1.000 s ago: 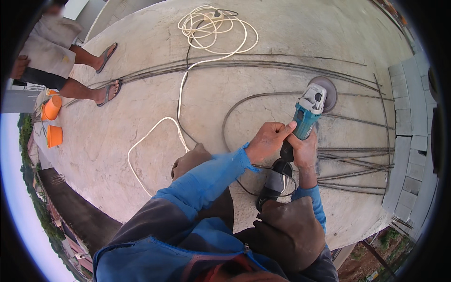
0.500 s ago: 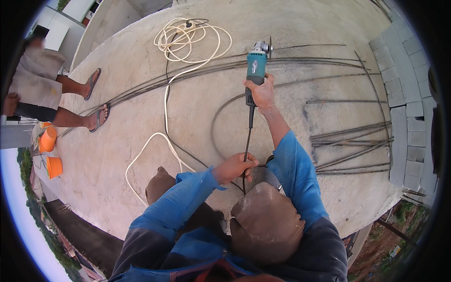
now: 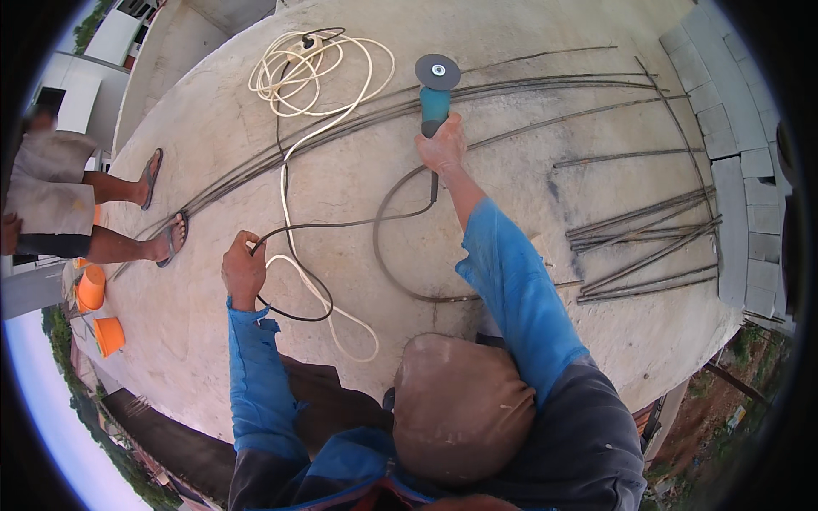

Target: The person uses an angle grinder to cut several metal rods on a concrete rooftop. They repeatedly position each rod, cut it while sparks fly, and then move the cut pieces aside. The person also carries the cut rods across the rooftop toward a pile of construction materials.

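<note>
My right hand (image 3: 444, 146) is wrapped round the body of a teal and black angle grinder (image 3: 434, 104), held out over the concrete. Its dark round disc (image 3: 438, 72) faces up toward me at the far end. Out to the left, my left hand (image 3: 244, 268) is closed round the grinder's black power cord (image 3: 358, 224), which runs across from the grinder's tail and loops down below the hand. Beyond the grinder, long steel rebars (image 3: 358, 113) cross the slab. One bent rebar (image 3: 379, 230) curves round to the near side of my right arm.
A coiled white extension cord (image 3: 324, 81) lies at the far left. Short rebar pieces (image 3: 648, 230) lie at the right, beside grey concrete blocks (image 3: 750, 204). Another person's sandalled foot (image 3: 175, 238) stands on the left, near orange buckets (image 3: 108, 335). The slab edge (image 3: 682, 387) drops off at right.
My left hand has moved left, drawing the black cord out with it. The grinder has turned so its disc shows face-on, and it has shifted slightly left. My view has also shifted.
</note>
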Motion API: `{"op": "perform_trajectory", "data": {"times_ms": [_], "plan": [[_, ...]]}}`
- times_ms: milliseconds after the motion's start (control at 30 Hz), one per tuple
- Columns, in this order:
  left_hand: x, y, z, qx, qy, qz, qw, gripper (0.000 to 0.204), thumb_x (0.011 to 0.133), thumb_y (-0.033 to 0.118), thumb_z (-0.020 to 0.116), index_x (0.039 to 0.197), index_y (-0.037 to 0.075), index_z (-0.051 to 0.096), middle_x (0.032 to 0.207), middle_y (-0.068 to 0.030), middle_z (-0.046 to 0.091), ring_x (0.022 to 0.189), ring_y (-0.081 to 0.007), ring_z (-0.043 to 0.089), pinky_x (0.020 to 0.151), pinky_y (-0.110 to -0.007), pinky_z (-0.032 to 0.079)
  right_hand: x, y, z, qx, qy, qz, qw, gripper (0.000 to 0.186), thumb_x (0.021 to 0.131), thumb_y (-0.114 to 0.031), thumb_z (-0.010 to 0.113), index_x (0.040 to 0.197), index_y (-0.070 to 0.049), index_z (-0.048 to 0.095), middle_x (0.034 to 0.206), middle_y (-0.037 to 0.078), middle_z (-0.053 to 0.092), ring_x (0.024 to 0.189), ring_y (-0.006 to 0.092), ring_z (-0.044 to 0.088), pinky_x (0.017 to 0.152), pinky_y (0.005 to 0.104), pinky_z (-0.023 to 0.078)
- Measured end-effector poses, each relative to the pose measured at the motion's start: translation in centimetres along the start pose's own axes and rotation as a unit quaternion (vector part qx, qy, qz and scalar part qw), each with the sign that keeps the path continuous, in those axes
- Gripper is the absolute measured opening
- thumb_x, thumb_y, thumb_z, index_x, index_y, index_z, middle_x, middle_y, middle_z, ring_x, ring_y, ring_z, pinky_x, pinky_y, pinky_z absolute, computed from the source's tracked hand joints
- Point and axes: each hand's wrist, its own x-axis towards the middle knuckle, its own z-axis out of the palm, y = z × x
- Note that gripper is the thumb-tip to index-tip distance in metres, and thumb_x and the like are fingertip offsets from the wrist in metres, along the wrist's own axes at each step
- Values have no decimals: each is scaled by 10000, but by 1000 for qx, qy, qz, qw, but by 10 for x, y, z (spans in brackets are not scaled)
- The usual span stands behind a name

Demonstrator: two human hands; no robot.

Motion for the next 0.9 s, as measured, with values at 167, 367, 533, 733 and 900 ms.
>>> {"op": "perform_trajectory", "data": {"times_ms": [167,367,533,733,900], "plan": [[19,-30,16,-132,-69,-40,988,215,1007,251,781,1135,83,743,740,-89,719,677,-219,723,644,-397,537,2,-12,15,-38,5,22,999,884,835,-366,878,1500,-32,400,1387,259,643,1351,435,607,1169,544,463],[34,-24,49,-106,-210,-5,972,465,969,250,794,1383,72,674,823,-115,753,739,-259,756,719,-414,583,-4,-2,19,19,-24,-6,1000,1029,867,-428,872,1627,-21,310,1489,278,566,1415,448,548,1213,566,414],[44,2,83,-22,-193,66,979,667,954,296,807,1550,110,572,1290,-253,738,1252,-420,689,1059,-497,551,-29,24,6,36,24,-103,994,1071,918,-410,839,1687,22,233,1600,300,424,1504,469,411,1264,554,356],[53,38,99,-33,-42,166,985,627,1023,349,776,1563,102,576,1578,-287,563,1576,-433,419,1235,-537,427,-130,81,-67,61,2,-207,976,601,978,-312,815,1462,-37,588,1425,223,619,1343,417,595,1150,515,478],[13,150,79,-177,-104,318,926,505,1052,282,744,1490,56,633,1510,-250,615,1457,-420,555,1195,-504,467,-219,142,-201,25,4,-58,998,404,1002,-290,776,1306,-32,710,1243,189,739,1167,346,729,1024,455,577]]}}
